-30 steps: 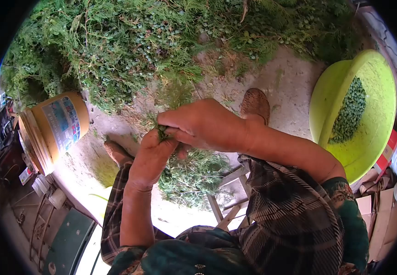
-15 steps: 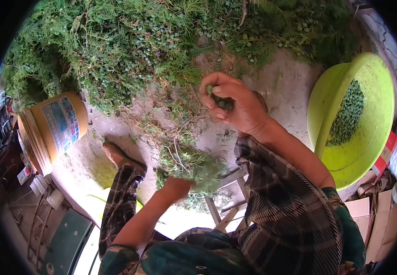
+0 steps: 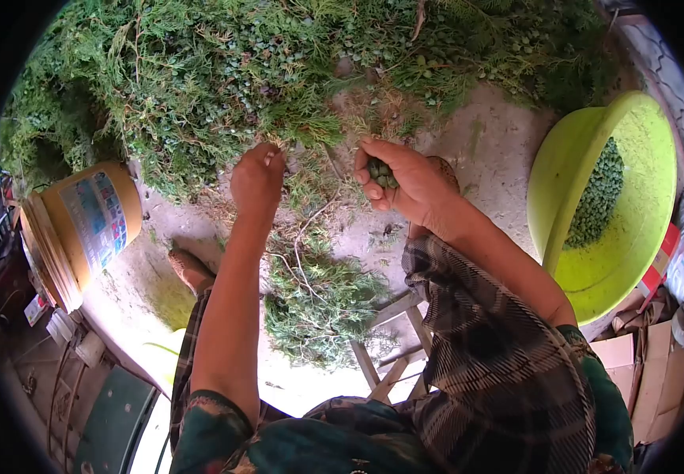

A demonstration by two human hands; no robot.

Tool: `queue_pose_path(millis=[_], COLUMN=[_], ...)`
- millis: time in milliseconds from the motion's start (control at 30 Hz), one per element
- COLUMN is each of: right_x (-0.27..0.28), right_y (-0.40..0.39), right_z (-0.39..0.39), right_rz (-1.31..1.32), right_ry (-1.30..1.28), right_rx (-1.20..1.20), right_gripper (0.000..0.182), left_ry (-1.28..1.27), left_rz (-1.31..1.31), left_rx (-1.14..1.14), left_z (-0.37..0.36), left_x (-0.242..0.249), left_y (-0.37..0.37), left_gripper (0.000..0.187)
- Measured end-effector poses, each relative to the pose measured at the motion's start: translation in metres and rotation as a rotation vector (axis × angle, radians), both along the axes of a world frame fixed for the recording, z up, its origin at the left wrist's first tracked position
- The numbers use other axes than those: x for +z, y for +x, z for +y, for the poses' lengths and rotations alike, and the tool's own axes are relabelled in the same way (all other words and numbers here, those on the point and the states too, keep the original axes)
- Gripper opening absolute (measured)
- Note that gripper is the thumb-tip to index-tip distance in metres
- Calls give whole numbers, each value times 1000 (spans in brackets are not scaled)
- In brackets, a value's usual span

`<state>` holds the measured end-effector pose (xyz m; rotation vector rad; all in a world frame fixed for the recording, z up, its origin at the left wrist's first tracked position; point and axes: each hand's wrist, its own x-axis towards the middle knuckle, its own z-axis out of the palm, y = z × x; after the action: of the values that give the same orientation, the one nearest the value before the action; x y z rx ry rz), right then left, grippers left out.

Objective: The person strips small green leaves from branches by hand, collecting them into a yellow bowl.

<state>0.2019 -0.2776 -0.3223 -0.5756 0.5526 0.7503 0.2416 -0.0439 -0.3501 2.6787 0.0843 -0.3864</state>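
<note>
My right hand (image 3: 405, 178) is curled around a small bunch of green cones (image 3: 380, 172), which show between the fingers and palm. My left hand (image 3: 257, 180) is at the near edge of the large heap of green branches (image 3: 207, 87), its fingers pinched together; what they hold, if anything, is too small to make out. Below and between my hands, a smaller pile of cut sprigs (image 3: 318, 308) lies on the floor. At the right, a yellow-green basin (image 3: 650, 174) stands tilted with many green cones (image 3: 599, 197) inside.
A yellow bucket (image 3: 116, 207) lies on its side at the left. A wooden frame (image 3: 393, 371) is near my lap. Cardboard (image 3: 658, 379) lies at the lower right, below the basin. My shod foot (image 3: 190, 268) rests on the floor.
My left hand has moved up and forward from the small sprig pile to the edge of the big heap. My right hand has shifted slightly, still holding the cones.
</note>
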Motion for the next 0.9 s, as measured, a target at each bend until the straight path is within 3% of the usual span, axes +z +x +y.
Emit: queue_pose_path(millis=[167, 267, 333, 367, 433, 533, 567, 633, 667, 733, 867, 900], right_x=[-12, -16, -14, -15, -20, -15, -21, -37, -36, -31, -23, -23], right_y=[-6, -7, -8, -10, -13, -12, -15, -20, -20, -17, -14, -15], right_z=[3, 4, 10, 12, 15, 16, 15, 12, 13, 14, 15, 16], right_rz=[53, 27, 89, 90, 184, 289, 290, 177, 176, 194, 178, 177], right_ry=[-69, -79, -217, -216, -153, -42, -42, 180, 179, 123, 33, -25], right_rx=[74, 128, 103, 100, 45, 73, 73, 152, 151, 173, 195, 179], right_gripper=[31, 29, 26, 26, 24, 24, 24, 23, 23, 23, 24, 25], left_ry=[161, 185, -82, -82, -577, -617, -617, -273, -274, 46, 47, -50], left_rz=[111, -11, -72, -70, 167, 203, 204, 36, 36, -53, -198, -191], left_rx=[40, -12, 152, 149, 103, 71, 72, 206, 205, 47, 1, 57], left_z=[-21, -24, -31, -36, -49, -45, -39, -26, -21, -14, -13, -20], left_x=[-27, -20, -4, 7, 31, 39, 33, 11, -2, -26, -27, -13], left_y=[6, -9, -26, -36, -47, -37, -28, 3, 13, 24, 10, 0], left_gripper=[15, 19, 18, 18, 17, 18, 18, 19, 19, 18, 14, 14])
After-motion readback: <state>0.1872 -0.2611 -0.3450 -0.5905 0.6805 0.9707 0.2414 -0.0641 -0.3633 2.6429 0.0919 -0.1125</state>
